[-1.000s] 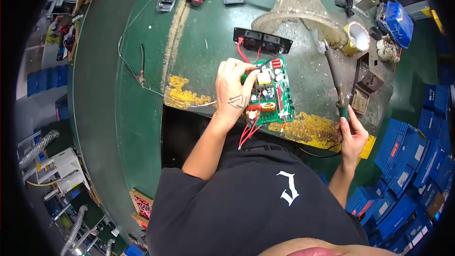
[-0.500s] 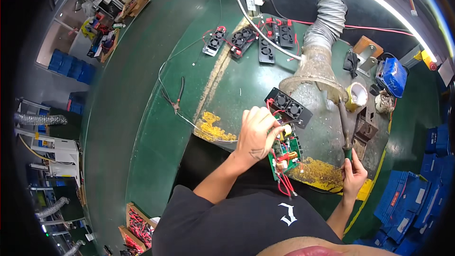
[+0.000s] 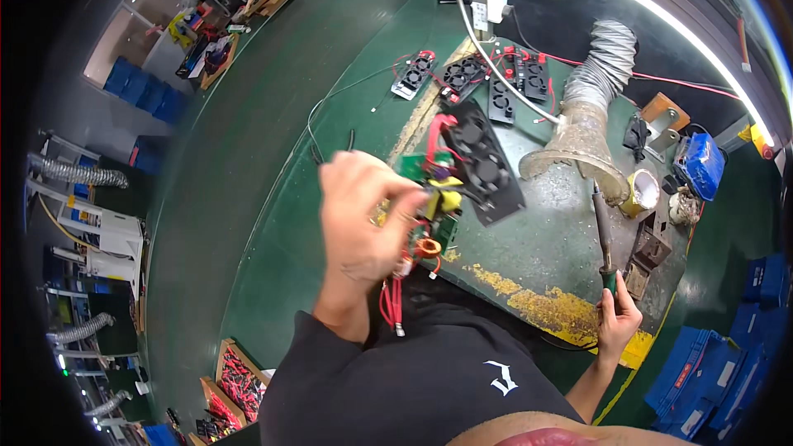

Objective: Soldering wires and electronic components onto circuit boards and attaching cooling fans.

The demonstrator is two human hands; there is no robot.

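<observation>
My left hand [image 3: 362, 219] is closed in a pinch at a green circuit board [image 3: 448, 233] with a yellow transformer, a copper coil and red wires dangling below. A black panel with two fans [image 3: 489, 167] hangs on wires beside the board, lifted above the bench. The hand hides part of the board, and its exact pinch point is blurred. My right hand [image 3: 618, 320] grips the green handle of a soldering iron [image 3: 605, 235]. The iron points away from me, its tip close to the rim of a fume extraction funnel [image 3: 578, 153].
Several black fan units [image 3: 501, 101] lie at the back of the green bench [image 3: 529, 239]. A roll of tape [image 3: 644, 190], a metal iron stand [image 3: 652, 239] and a blue-wrapped bundle [image 3: 702, 165] sit to the right. Blue crates [image 3: 694, 376] stand beyond the right edge. Pliers lie partly behind my left hand.
My left hand has moved left and up off the bench with the circuit board and fan panel, which have turned. My right hand still holds the soldering iron. The view has shifted slightly.
</observation>
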